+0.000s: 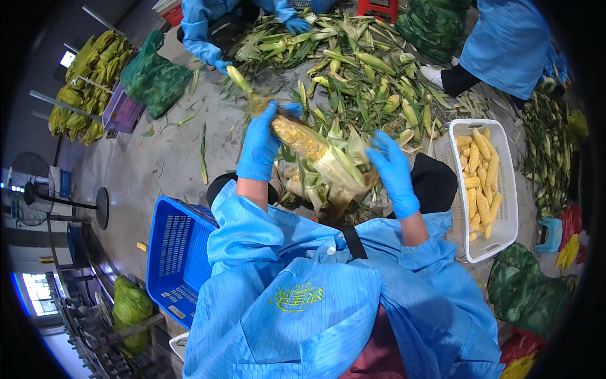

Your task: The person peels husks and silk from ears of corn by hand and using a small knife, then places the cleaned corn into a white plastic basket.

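My left hand (pixel 262 144), in a blue glove, grips a partly husked corn cob (pixel 299 136) near its silky tip. Yellow kernels show along the upper part of the ear. Peeled-back green and pale husk (pixel 342 173) hangs around its lower end, over my lap. My right hand (pixel 392 173), also gloved in blue, is just right of that husk with its fingers spread and nothing visibly held in it. Motion blurs the cob's tip and my right fingers.
Husks and unpeeled corn (pixel 364 85) cover the floor ahead. To the right stands a white crate (pixel 504 227) of peeled cobs; to the left, a blue crate (pixel 158 246). One co-worker's gloved hand (pixel 222 66) holds an ear nearby. Another person (pixel 504 47) stands at upper right.
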`<state>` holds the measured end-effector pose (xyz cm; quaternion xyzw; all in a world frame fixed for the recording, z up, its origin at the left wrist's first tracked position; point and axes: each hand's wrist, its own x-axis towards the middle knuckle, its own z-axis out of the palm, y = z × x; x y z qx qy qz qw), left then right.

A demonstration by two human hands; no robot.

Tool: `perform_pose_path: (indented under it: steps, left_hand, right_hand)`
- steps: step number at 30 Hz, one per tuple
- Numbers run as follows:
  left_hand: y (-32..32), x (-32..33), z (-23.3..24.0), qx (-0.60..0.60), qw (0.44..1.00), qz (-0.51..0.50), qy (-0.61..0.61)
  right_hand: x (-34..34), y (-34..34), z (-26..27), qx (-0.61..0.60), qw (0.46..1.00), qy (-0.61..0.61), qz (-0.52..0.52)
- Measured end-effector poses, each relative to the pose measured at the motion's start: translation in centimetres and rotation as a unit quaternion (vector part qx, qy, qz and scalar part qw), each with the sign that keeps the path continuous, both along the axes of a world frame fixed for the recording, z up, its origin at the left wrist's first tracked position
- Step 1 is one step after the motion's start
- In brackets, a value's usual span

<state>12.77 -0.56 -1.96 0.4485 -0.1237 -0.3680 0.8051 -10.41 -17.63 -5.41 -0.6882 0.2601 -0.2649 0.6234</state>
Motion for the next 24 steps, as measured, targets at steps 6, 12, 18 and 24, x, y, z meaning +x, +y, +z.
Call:
perform_pose_path:
  steps: [6, 12, 18, 24]
  left_hand:
    - [-1.7, -5.4, 5.2, 0.176, 0.955, -0.104, -0.214]
    - [-2.2, -6.7, 7.0, 0.232, 0.919, -0.227, -0.226]
    - [-2.1, -5.3, 3.9, 0.062, 0.959, -0.212, -0.176]
    - [-2.4, -9.8, -1.5, 0.143, 0.948, -0.135, -0.25]
  right_hand:
    - [6.0, 2.5, 6.3, -0.171, 0.972, 0.012, 0.159]
    - [8.0, 2.2, 5.4, -0.095, 0.938, 0.035, 0.332]
    - [7.6, 1.4, 2.3, -0.137, 0.98, 0.054, 0.137]
    - [7.0, 1.2, 3.6, 0.247, 0.967, -0.052, 0.044]
